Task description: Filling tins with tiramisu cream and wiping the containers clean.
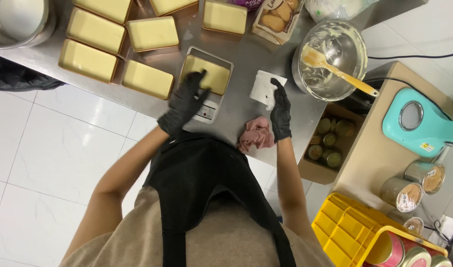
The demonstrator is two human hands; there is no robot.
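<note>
- Head view: the left hand [184, 101], in a black glove, is lying with fingers spread open over the near edge of a rectangular pan of pale yellow batter [206, 73], pressing rather than gripping.
- That pan is sitting on a small grey kitchen scale [206, 109] on the steel counter [246, 59]; its long axis is running left to right across the picture, slightly tilted down to the right.
- The right hand [281, 111], also gloved in black, is pinching the near edge of a white paper square [263, 86] with its fingertips; the paper is lying flat just right of the scale.
- A crumpled pink cloth [256, 134] is lying at the counter's edge, just beside the right wrist.
- Six more filled pans [95, 30] are standing in rows to the left and beyond the scale.
- A clear-fronted packet of biscuits [276, 17] is lying at the far edge, beside a steel bowl [330, 62] holding an orange spatula [335, 69].
- An open cardboard box of tins [328, 143] is standing below the counter, near a turquoise mixer [419, 123] and a yellow crate [350, 227].
</note>
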